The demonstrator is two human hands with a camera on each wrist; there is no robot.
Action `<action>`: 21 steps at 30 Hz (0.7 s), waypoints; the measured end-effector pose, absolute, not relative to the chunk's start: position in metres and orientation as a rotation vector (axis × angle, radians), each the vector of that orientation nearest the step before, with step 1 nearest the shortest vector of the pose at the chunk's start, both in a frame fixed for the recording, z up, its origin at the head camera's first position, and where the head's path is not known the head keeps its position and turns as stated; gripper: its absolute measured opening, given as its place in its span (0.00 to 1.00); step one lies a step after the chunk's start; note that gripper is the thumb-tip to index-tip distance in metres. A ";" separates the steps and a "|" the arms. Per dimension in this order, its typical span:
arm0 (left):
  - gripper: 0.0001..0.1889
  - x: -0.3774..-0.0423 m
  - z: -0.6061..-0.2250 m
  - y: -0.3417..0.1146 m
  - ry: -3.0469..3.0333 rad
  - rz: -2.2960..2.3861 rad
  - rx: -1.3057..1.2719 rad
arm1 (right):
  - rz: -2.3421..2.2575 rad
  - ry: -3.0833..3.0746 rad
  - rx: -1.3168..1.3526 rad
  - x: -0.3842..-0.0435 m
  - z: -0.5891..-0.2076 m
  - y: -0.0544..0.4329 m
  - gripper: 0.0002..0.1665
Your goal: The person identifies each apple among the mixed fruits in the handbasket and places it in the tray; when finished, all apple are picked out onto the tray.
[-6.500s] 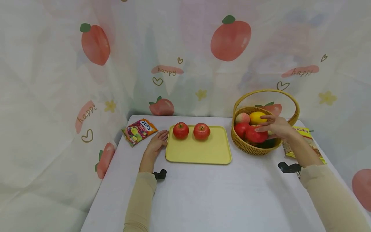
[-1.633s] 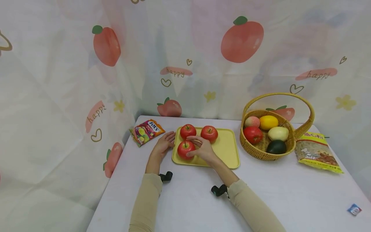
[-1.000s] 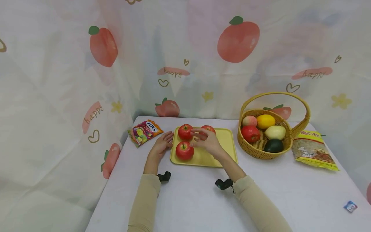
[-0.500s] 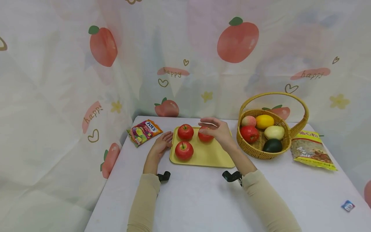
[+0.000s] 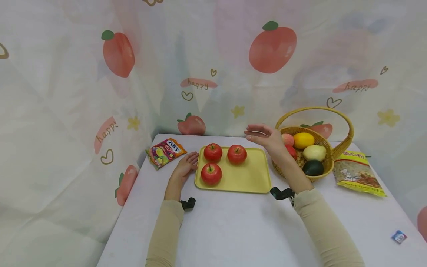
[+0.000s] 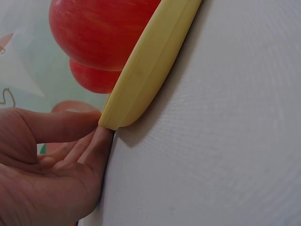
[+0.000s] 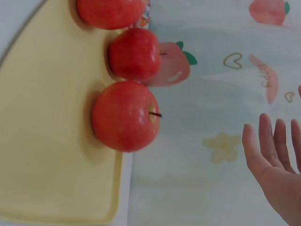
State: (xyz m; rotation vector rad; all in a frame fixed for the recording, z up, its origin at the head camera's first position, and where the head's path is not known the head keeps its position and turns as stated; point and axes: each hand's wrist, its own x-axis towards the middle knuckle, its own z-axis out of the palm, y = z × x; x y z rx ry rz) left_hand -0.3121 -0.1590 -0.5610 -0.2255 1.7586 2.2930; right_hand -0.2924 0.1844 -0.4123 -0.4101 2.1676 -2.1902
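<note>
My left hand (image 5: 184, 166) is at the left end of the yellow tray (image 5: 245, 178). In the left wrist view its thumb lies on the tray's rim and its fingers sit low against the edge, pinching it. Three red apples sit on the tray: a front-left apple (image 5: 211, 174), a back-left apple (image 5: 212, 152) and a back-middle apple (image 5: 237, 154). My right hand (image 5: 268, 140) holds nothing and hovers between the tray and the wicker basket (image 5: 289, 173), fingers loosely extended, apart from the apples. The forearm hides part of the basket.
In the basket lie a peach (image 5: 287, 139), a yellow lemon-like fruit (image 5: 304, 140), a pale fruit (image 5: 314, 152), a dark green fruit (image 5: 313, 167) and a partly hidden red fruit (image 5: 291, 151). A Fox's candy bag (image 5: 165, 152), a yellow food packet (image 5: 358, 173) and a small blue packet (image 5: 399, 236) lie around.
My right hand took a red apple from the basket, set it at the tray's front left, let go and moved back rightward toward the basket. My left hand stayed at the tray's edge.
</note>
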 end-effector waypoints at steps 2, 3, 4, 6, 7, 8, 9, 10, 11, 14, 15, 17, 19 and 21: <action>0.43 -0.312 -0.561 -0.159 1.752 2.302 -0.216 | -2.187 2.178 -0.401 -0.294 -0.409 0.191 0.33; 0.43 -0.312 -0.560 -0.159 1.738 2.315 -0.208 | -2.181 2.182 -0.391 -0.294 -0.407 0.194 0.33; 0.43 -0.312 -0.560 -0.159 1.723 2.328 -0.203 | -2.172 2.187 -0.380 -0.295 -0.405 0.198 0.34; 0.43 -0.311 -0.560 -0.158 1.706 2.343 -0.192 | -2.162 2.191 -0.365 -0.296 -0.402 0.204 0.34; 0.44 -0.311 -0.559 -0.158 1.701 2.346 -0.189 | -2.164 2.186 -0.356 -0.297 -0.400 0.208 0.34; 0.44 -0.311 -0.559 -0.158 1.696 2.349 -0.189 | -2.169 2.180 -0.351 -0.298 -0.398 0.211 0.34; 0.44 -0.311 -0.559 -0.157 1.695 2.349 -0.185 | -2.174 2.175 -0.349 -0.299 -0.397 0.215 0.34; 0.43 -0.311 -0.559 -0.157 1.703 2.343 -0.189 | -2.189 2.161 -0.343 -0.301 -0.395 0.218 0.34; 0.43 -0.310 -0.558 -0.157 1.710 2.337 -0.191 | -2.204 2.146 -0.341 -0.302 -0.394 0.222 0.34; 0.43 -0.310 -0.559 -0.158 1.713 2.331 -0.204 | -2.238 2.108 -0.315 -0.306 -0.392 0.231 0.31; 0.43 -0.310 -0.559 -0.158 1.714 2.330 -0.208 | -2.246 2.097 -0.305 -0.308 -0.391 0.234 0.30; 0.43 -0.310 -0.559 -0.158 1.717 2.326 -0.217 | -2.252 2.089 -0.292 -0.309 -0.391 0.241 0.28; 0.43 -0.310 -0.560 -0.157 1.730 2.316 -0.223 | -2.257 2.074 -0.285 -0.310 -0.391 0.248 0.28; 0.43 -0.310 -0.559 -0.157 1.739 2.308 -0.228 | -2.235 2.089 -0.278 -0.310 -0.391 0.256 0.28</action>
